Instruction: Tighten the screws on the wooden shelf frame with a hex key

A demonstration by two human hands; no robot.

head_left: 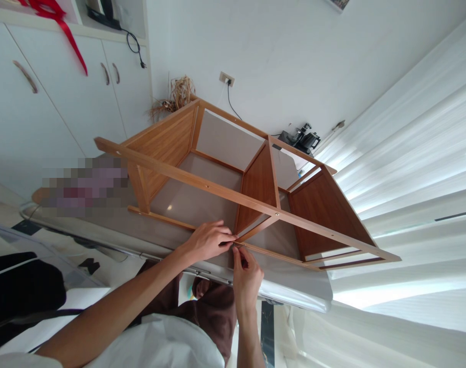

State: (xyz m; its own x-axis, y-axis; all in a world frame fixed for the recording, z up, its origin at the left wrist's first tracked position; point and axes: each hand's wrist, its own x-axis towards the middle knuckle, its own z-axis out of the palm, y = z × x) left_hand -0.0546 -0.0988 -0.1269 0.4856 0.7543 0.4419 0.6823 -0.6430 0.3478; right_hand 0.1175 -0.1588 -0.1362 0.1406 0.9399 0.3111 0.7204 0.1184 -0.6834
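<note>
A wooden shelf rack (261, 174) lies on its side on the grey tabletop, its boards standing upright between the side rails. My left hand (210, 240) is at the near lower rail, its fingers closed at the spot where the middle board meets that rail. Just below and to the right, my right hand (247, 273) pinches thumb and forefinger together against the same joint. Anything small between those fingertips is hidden. A screw head shows on the upper rail above the hands.
The grey table (294, 281) has a rounded front edge close to my body. A blurred-out item (87, 189) lies at its left end. White cabinets (64, 87) stand at the left, a black kettle (311, 140) behind the rack, and white curtains (420, 179) hang at the right.
</note>
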